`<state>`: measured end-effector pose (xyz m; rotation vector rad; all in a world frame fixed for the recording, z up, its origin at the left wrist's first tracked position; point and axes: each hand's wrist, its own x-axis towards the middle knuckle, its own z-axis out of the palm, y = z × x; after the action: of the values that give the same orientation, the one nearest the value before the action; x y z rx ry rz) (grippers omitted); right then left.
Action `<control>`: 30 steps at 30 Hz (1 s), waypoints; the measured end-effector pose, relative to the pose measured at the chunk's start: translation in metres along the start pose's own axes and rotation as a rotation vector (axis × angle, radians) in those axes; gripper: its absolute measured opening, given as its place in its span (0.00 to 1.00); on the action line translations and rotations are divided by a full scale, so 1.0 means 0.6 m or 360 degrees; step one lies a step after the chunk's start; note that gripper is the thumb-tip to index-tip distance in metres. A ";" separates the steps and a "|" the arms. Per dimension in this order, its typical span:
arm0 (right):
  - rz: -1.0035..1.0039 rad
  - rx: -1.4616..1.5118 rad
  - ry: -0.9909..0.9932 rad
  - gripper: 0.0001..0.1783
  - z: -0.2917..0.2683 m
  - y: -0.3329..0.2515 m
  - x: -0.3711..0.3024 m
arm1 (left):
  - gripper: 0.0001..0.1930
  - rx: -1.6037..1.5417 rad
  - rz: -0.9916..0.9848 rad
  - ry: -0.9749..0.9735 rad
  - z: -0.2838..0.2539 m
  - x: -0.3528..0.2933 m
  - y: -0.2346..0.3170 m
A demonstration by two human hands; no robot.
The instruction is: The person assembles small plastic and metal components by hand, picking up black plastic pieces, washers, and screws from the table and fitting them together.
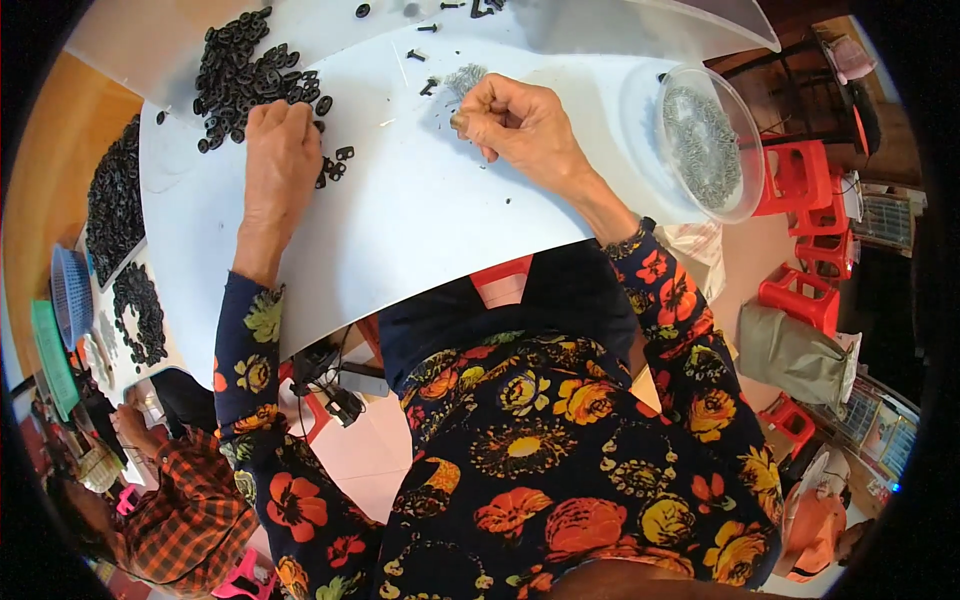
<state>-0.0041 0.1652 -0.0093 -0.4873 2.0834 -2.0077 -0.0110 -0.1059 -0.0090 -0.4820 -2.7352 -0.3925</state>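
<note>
My left hand [282, 165] is at the near edge of a heap of small black oval parts with holes [245, 80]. Its fingers are curled down, and whatever they grip is hidden beneath them. A few loose black pieces [336, 166] lie beside those fingers. To the right, my right hand [525, 130] is raised slightly over the white table [420, 220], thumb and fingers pinched together. Anything in that pinch is too small or covered to name. Just past its fingertips lies a small pile of thin silvery metal pieces [465, 78].
A clear round tub of silvery pieces [700, 145] stands at the table's right edge. Black screw-like parts [430, 86] lie near the translucent rear panel [640, 25]. More black parts [115, 205] cover the surface at left, where another person [185, 510] sits. Red stools [800, 175] stand right.
</note>
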 end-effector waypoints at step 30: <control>-0.0061 0.0187 -0.0007 0.06 0.000 0.004 -0.007 | 0.09 -0.1219 -0.0381 -0.0227 0.010 0.018 0.117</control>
<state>-0.0003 0.1671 -0.0121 -0.5134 1.9538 -2.1338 0.0041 -0.0374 0.0039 -0.3610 -2.6961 -1.5396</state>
